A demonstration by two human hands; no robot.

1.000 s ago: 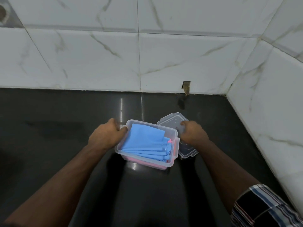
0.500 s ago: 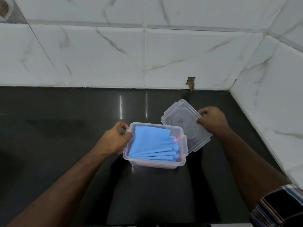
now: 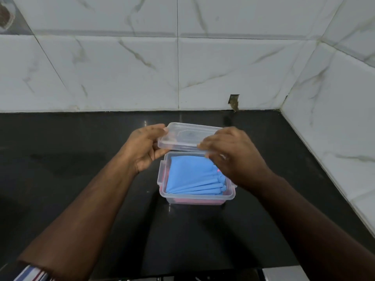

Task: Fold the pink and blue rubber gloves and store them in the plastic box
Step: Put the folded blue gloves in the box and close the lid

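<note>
Both hands, left (image 3: 142, 148) and right (image 3: 233, 157), gripping clear lid (image 3: 182, 136) by its ends. Held just above open plastic box (image 3: 197, 196) of folded blue gloves (image 3: 192, 177) on worktop (image 3: 81, 159)

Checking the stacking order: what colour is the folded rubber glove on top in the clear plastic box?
Blue, seen in the head view.

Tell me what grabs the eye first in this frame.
The bright blue gloves, folded in the clear plastic box at mid-counter, with pink showing beneath. Just above, the left hand and right hand hold the clear lid over the box's far edge, not yet seated. Around them, black counter meets white marbled wall tiles.
</note>
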